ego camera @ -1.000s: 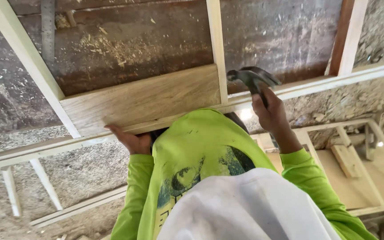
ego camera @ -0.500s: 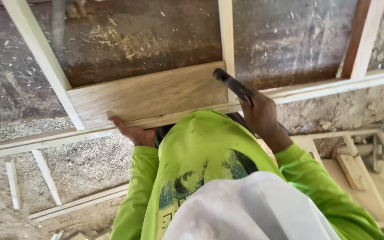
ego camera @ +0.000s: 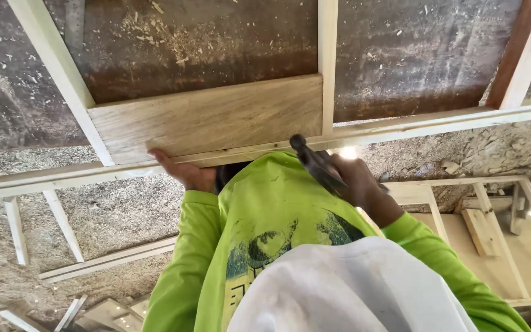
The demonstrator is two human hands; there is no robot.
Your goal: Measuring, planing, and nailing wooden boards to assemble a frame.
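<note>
Head view looks straight down over my green shirt front at a wooden frame (ego camera: 401,126) lying across a rusty brown bench (ego camera: 204,43) strewn with sawdust and shavings. My left hand (ego camera: 182,172) lies with its fingers stretched out and pressed flat against the near rail of the frame, right at the lower left corner of the board. That board (ego camera: 210,117), a pale plank with visible grain, sits inside the frame, bounded on its left by a slanting slat (ego camera: 62,74) and on its right by an upright slat (ego camera: 327,61), its lower edge touching the near rail.

My right hand (ego camera: 354,181) is wrapped tight around the dark handle of a hammer (ego camera: 314,163), which angles up and to the left, its head end just at the near rail below the board's lower right corner. I cannot tell whether the head touches the wood.

Beyond the bench edge, the floor (ego camera: 112,215) is covered in sawdust, with loose strips of pale wood (ego camera: 106,261) lying on it. Off to the right, lower down, stands another light wooden frame (ego camera: 493,227) with cross pieces.
</note>
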